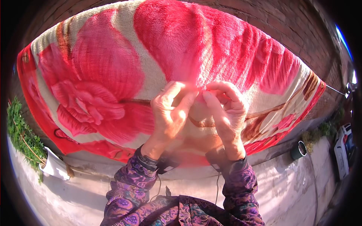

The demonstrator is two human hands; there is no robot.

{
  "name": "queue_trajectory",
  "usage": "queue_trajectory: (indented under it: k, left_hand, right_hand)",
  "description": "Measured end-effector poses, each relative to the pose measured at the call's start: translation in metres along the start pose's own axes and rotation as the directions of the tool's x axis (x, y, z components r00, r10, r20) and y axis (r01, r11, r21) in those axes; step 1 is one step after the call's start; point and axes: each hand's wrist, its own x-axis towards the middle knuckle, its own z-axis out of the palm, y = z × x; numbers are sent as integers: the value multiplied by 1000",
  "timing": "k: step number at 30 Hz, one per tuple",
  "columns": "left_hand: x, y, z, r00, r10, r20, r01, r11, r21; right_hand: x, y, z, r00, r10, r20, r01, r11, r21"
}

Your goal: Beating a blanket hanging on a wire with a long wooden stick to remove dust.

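Note:
A plush blanket [107, 62] with red and pink flowers on cream hangs spread out before me. At its middle, my left hand [172, 107] pinches the pile between thumb and fingers; a ring shows on one finger. Close beside it on the right, my right hand [226, 104] has its thumb and index finger brought together at the same raised fold of the blanket. Whether anything small is between the fingertips cannot be told. Patterned purple sleeves with dark cuffs cover both forearms.
Behind the blanket stands a brick wall [297, 36]. A thin line [335, 89] runs from its right corner. A leafy plant in a white pot [53, 163] is at the left, a dark round pot [298, 150] at the right, and a white vehicle [342, 152] at the far right.

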Motion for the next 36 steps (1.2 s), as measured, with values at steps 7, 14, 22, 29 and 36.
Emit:
queue_trajectory:
  k: [7,14,22,29,36]
  left_hand:
    - [-1,-8,1,982,185,-26,-183,982,55]
    - [0,-9,-1,956,290,-43,-290,957,6]
    - [-6,-2,-4,949,316,10,-316,948,17]
    - [-8,8,-8,950,310,27,-311,942,123]
    - [-10,0,-10,967,255,-4,-252,957,142]
  right_hand:
    - [5,-12,10,978,-198,71,209,893,-399]
    - [10,-20,11,926,-324,192,376,764,-524]
    - [10,-30,5,899,-348,265,437,707,-556]
    - [-15,-35,7,980,162,114,-179,971,157]
    - [-43,-47,17,998,-63,-14,65,974,218]
